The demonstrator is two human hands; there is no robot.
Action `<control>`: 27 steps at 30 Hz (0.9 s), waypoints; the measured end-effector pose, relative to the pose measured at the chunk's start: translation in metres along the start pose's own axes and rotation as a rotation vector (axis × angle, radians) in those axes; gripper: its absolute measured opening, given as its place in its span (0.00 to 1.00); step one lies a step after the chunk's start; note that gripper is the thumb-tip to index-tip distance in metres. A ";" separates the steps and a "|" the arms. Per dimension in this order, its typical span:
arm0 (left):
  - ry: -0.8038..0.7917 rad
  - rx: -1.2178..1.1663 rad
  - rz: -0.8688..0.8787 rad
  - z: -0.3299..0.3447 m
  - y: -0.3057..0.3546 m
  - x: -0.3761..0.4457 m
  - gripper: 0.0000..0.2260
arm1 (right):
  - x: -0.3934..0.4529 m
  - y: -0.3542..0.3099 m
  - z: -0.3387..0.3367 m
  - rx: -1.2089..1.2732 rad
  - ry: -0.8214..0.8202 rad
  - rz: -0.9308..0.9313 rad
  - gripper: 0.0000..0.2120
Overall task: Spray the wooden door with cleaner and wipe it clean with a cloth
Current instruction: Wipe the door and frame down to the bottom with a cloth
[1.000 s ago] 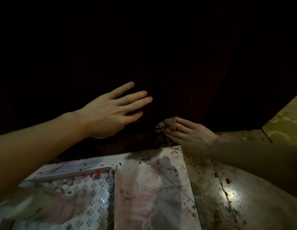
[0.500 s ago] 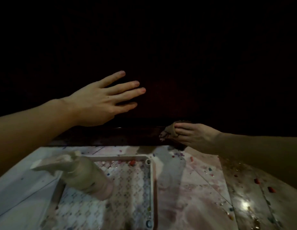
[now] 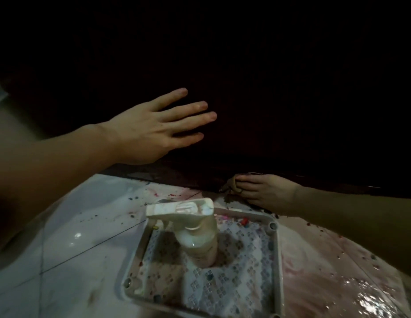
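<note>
Dim tiled floor (image 3: 69, 239) is wet and speckled; spraying seems done, with the spray bottle (image 3: 195, 232) set down in a tray (image 3: 277, 249). Wiping is underway: a cloth (image 3: 231, 183) is pinched by the right hand (image 3: 266, 191) at the foot of the wooden door (image 3: 268, 99), while the left hand (image 3: 151, 131) is laid spread and flat against it.

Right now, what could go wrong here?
The spray bottle stands upright on the drain cover just below the right forearm; a wider wipe could topple it. The floor tiles look wet, a slip risk. The cloth in the right hand sits at the door bottom edge and may pick up floor grime.
</note>
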State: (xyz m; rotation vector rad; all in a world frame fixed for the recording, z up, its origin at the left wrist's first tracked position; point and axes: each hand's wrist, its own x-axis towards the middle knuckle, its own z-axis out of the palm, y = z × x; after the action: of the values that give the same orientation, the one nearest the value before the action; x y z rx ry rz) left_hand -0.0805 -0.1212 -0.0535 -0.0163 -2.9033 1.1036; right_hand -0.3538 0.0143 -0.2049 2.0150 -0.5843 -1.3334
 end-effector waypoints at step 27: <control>-0.129 0.082 -0.150 0.042 -0.021 -0.106 0.29 | 0.120 0.072 -0.119 0.164 0.257 0.038 0.26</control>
State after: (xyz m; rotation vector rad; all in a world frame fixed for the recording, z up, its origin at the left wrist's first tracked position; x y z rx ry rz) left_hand 0.0241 -0.1673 -0.0738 0.2808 -2.9079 1.2386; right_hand -0.1985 -0.0837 -0.1965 2.2519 -0.6250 -1.0101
